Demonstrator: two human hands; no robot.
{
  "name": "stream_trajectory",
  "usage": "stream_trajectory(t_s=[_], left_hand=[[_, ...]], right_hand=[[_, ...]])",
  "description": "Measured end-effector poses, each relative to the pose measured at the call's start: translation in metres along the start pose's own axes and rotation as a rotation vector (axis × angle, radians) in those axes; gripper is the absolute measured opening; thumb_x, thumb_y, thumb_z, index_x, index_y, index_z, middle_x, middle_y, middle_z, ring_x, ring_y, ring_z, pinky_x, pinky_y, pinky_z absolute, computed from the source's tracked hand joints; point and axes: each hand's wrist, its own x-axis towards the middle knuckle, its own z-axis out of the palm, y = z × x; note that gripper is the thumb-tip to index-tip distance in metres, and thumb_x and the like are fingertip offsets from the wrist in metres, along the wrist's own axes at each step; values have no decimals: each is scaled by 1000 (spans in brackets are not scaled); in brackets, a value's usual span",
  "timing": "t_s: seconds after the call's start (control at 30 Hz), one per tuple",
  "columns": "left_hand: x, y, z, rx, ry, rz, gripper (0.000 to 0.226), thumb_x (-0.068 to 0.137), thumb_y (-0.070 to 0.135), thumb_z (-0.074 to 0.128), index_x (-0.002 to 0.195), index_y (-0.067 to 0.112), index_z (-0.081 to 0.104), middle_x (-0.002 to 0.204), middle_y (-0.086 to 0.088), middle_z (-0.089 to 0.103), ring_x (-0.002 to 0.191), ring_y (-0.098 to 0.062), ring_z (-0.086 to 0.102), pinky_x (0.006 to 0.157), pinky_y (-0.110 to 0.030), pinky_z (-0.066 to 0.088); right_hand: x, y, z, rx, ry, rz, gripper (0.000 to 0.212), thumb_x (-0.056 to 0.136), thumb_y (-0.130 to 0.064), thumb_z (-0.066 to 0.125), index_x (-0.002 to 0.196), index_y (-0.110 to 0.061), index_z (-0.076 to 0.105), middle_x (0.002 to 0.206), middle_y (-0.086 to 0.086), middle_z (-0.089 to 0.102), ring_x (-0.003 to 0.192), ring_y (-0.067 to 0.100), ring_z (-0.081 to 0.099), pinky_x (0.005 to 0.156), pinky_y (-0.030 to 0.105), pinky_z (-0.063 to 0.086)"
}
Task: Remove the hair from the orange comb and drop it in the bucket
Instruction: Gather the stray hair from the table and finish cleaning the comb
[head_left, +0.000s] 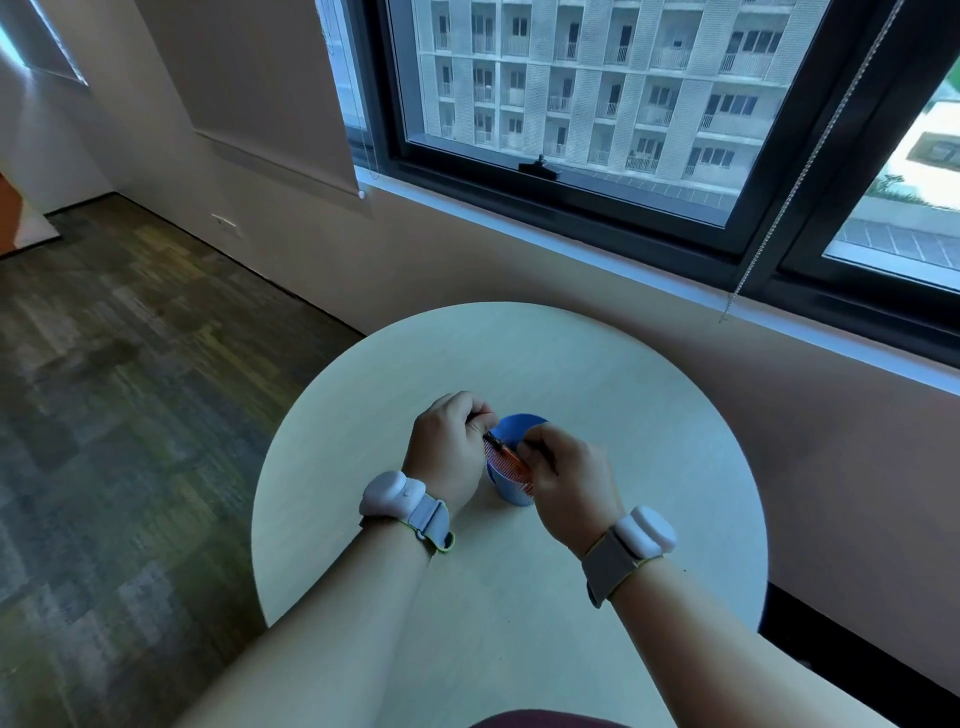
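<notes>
Beneath a wide window, a round pale tabletop (597, 374) carries the work, and near its middle the orange comb (508, 461) is held right over the mouth of a small blue bucket (514, 431). Dark hair (492, 440) shows as a thin strand at the comb's far end. The left hand (447, 447) has its fingers curled round that far-left end, a closed grip on the comb. The right hand (563, 470), just right of the bucket, has its grip pressed together at the fingertips; it seems to pinch something thin and dark, likely hair, though the picture is too small to be sure. Each wrist wears a white band with a sensor (395, 493).

Risk from here, as a judgement: the bucket is light and small, and both hands crowd its rim, so a tug on snagged hair could knock it over. Loose strands may also cling to the fingers and fall on the tabletop instead of inside.
</notes>
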Motion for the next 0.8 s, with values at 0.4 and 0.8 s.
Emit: stream_trajectory(t_s=[0.4,0.8], left_hand=[[7,4,-11,-464,-364,-292,10,93,11,66,84,13,69,66,-4,68,58,-22,63,62,-38,59],[8,23,-15,-944,-170,-470,9,91,9,64,89,2,68,82,-14,70,64,-18,66,50,-22,55]], right_hand=[[18,0,-23,13,-95,207,12,89,-24,68,78,-21,72,69,1,69,66,22,65,65,40,55],[5,-3,-38,1053,-528,589,13,81,-17,65,86,-5,67,75,14,54,44,13,51,48,28,50]])
